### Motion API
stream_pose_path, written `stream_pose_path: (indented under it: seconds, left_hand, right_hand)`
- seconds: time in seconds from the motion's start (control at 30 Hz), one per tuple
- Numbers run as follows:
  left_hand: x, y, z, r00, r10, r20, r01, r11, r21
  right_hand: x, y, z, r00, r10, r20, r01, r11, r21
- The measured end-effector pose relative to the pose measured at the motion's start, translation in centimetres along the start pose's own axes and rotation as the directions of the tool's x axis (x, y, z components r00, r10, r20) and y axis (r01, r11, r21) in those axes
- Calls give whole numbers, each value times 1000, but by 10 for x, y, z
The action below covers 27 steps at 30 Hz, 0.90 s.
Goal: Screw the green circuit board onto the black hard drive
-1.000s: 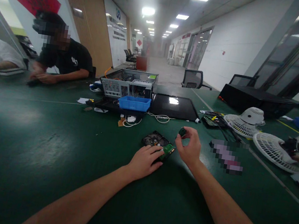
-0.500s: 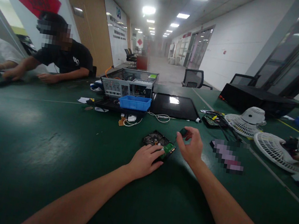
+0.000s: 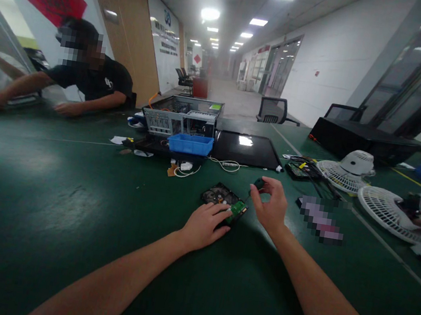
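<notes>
A hard drive (image 3: 216, 194) with a green circuit board (image 3: 237, 208) lies on the table in front of me. My left hand (image 3: 206, 223) holds it down from the near side, fingers across the board and thumb along the edge, so part of the drive is hidden. Over its right end, my right hand (image 3: 272, 204) is closed around the dark handle of a screwdriver (image 3: 258, 183). The thin shaft slants down toward the board's right edge; whether its tip touches a screw is too small to tell.
Beyond the drive stand a blue tray (image 3: 190, 144), an opened computer case (image 3: 181, 115) and a dark flat panel (image 3: 247, 150). White fan parts (image 3: 380, 208) and a pixelated phone-like object (image 3: 320, 220) lie right. A co-worker in black (image 3: 99, 78) sits at the left.
My hands and the hard drive stay almost in place; the screwdriver handle has shifted very slightly. At the left, the co-worker's arm has reached farther outward to the left.
</notes>
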<state>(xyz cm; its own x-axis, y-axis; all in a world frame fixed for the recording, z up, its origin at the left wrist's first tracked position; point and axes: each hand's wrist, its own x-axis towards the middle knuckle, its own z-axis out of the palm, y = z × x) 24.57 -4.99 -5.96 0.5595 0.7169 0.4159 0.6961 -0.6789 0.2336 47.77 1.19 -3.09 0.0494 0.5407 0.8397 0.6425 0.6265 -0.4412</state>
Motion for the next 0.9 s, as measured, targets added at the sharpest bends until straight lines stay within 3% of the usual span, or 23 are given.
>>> stream_pose_path:
  seconds: [0.13,0.3,0.6,0.9]
  left_hand:
    - [-1,-1,2,1000,-13,-3,13,1000,-17]
    - [-1,-2,3,999,-36,-31,34,997,-67]
    - [-5,-3,5,960,-277,-47,256,931,-260]
    - [-6,-1,6,948,-301,-105,250,906,-341]
  right_hand:
    - [1,0,-2,998,-54,12,54,999,-4]
    - [0,3,2,999,-33,12,31,995,95]
    - [1,0,-1,998,-57,-8,57,998,-6]
    - [-2,1,1,996,-28,79,20,996,89]
